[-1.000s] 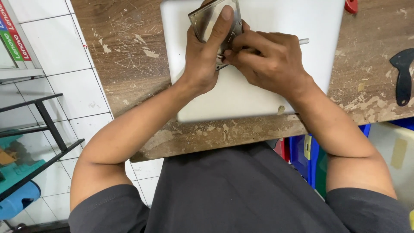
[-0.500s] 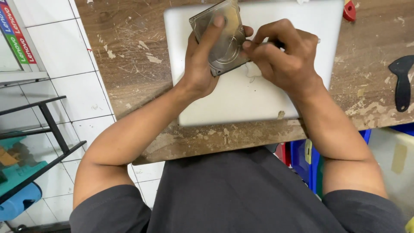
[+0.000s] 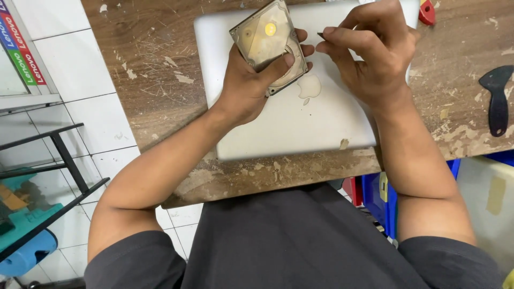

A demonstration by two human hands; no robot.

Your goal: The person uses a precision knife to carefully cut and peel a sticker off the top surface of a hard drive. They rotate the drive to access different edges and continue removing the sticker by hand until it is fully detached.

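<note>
While I grip the flat, rectangular silver-grey metal hard drive [image 3: 269,45] in my left hand [image 3: 251,80], the job asks for steadiness more than force. My left thumb lies across its lower face and my fingers wrap behind its right edge, so the drive is held tilted, lifted off the closed silver laptop [image 3: 284,123] that lies on the scarred wooden counter [image 3: 155,69] beneath both hands. I judge that the drive should stay close above the laptop lid, so that a slip drops it onto something flat and near.

My right hand [image 3: 375,59] sits just to the right of the left one, fingers curled and pinched narrow around a thin dark tool [image 3: 321,35] whose tip shows beside the drive's upper right edge; I cannot tell what kind of tool it is, as my fingers hide most of it. To work well here, I would keep the tip square to the drive, press lightly, and brace the heel of the right hand against the laptop.

Both forearms run up from my body to the hands, elbows spread, wrists bent slightly inward. Well off to the right of my right hand lies a black plastic scraper [image 3: 498,99], and above that hand a small red piece [image 3: 426,13].
</note>
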